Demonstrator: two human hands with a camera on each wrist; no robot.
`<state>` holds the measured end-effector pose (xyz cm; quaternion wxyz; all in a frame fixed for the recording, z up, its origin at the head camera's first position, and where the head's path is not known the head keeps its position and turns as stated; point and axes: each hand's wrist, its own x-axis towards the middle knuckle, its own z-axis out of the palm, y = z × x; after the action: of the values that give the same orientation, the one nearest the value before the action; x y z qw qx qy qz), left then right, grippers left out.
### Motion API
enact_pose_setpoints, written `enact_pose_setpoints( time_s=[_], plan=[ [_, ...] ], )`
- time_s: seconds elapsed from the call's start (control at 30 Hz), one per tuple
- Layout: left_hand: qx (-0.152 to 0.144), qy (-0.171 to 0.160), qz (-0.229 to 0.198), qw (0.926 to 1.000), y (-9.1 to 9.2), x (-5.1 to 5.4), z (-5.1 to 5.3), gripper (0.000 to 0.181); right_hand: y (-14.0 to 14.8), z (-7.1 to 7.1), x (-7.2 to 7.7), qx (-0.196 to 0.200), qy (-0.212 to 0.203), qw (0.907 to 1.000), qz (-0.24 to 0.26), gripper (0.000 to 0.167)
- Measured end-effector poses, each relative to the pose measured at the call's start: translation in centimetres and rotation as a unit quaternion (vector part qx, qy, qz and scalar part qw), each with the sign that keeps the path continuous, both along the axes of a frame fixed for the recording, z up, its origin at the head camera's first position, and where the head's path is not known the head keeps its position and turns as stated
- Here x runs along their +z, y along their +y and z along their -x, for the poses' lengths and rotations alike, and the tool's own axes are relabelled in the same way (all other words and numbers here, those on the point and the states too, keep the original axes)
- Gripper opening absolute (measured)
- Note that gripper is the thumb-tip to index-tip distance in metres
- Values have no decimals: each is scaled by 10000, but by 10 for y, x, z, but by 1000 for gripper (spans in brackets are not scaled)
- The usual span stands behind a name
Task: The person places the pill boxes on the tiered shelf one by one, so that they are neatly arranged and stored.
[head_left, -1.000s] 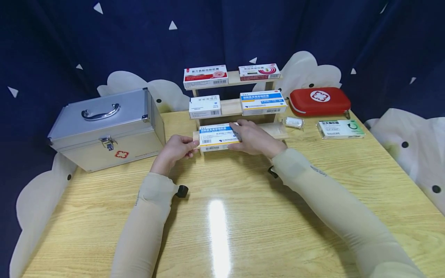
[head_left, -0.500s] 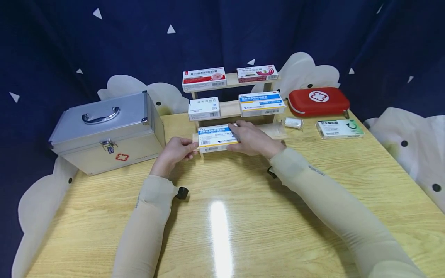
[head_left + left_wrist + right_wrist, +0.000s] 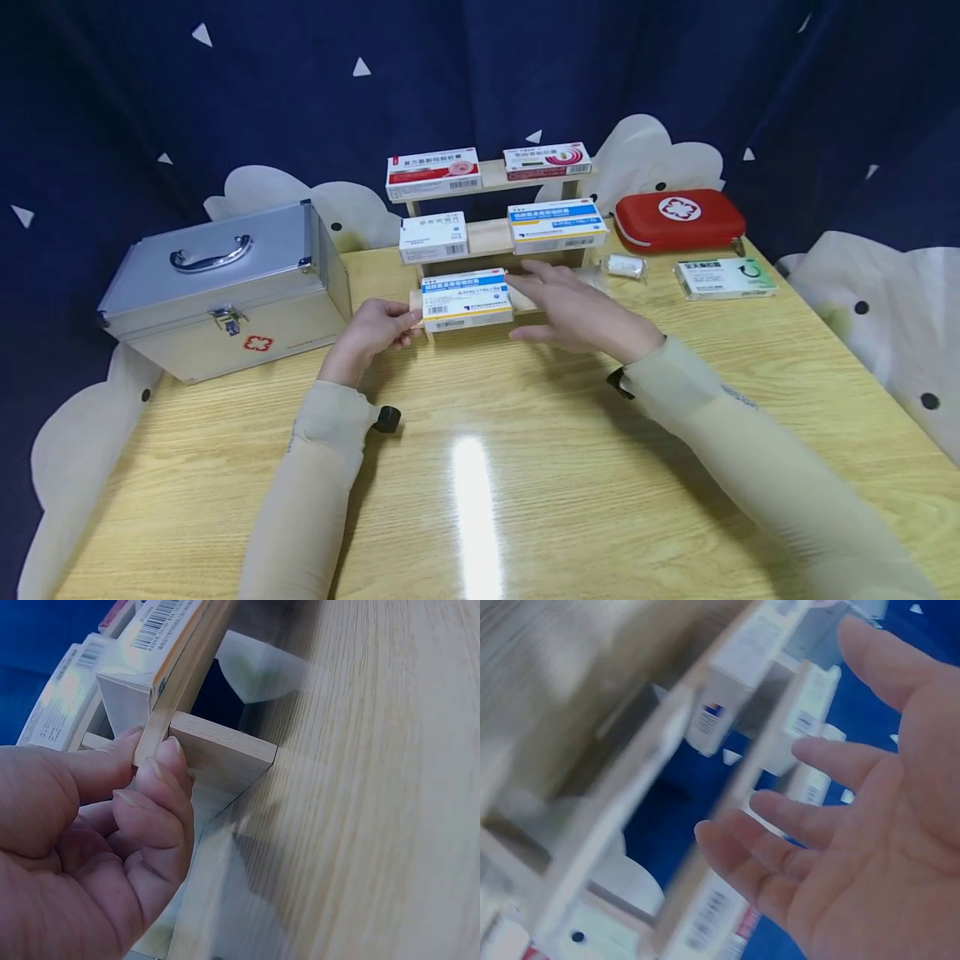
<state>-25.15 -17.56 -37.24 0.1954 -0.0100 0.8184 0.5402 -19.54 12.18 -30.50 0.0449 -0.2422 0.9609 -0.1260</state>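
Observation:
A white, blue and yellow medicine box [image 3: 467,300] lies on the left of the bottom shelf of a three-tier wooden rack [image 3: 492,237]. My left hand [image 3: 372,332] pinches the end of that shelf's front strip [image 3: 166,720] between thumb and fingers, beside the box. Just right of the box is my right hand [image 3: 581,315], fingers spread and nothing held. In the right wrist view, the same hand [image 3: 870,825] shows its palm, apart from the box end [image 3: 718,712].
Two boxes stand on each upper shelf, including a red-and-white box [image 3: 433,173]. A silver first-aid case [image 3: 225,292] stands left. To the right are a red zip case [image 3: 681,220], a wrapped white roll [image 3: 626,266] and a green-white box [image 3: 725,278].
My right hand has let go of the blue and white medicine box and drawn back to the right, fingers spreading. The left hand keeps its pinch on the shelf; the box stays put.

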Motion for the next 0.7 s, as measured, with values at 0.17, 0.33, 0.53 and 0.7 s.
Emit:
enact_pose_setpoints(
  time_s=[0.17,0.33,0.53,0.7],
  plan=[
    [17,8,-33,10000,-2,-1,1,34,18,-26,18,139,362,9992,4,78],
    [22,-42,-45,10000,-1,-1,1,34,48,-47,38,111,596,9982,-32,73],
    [-1,-36,-116,9999,-1,-1,0,33,102,-59,56,-50,1013,9948,4,70],
    [14,-35,-129,9999,-1,-1,0,32,153,-56,54,-469,796,9957,81,70]
  ],
)
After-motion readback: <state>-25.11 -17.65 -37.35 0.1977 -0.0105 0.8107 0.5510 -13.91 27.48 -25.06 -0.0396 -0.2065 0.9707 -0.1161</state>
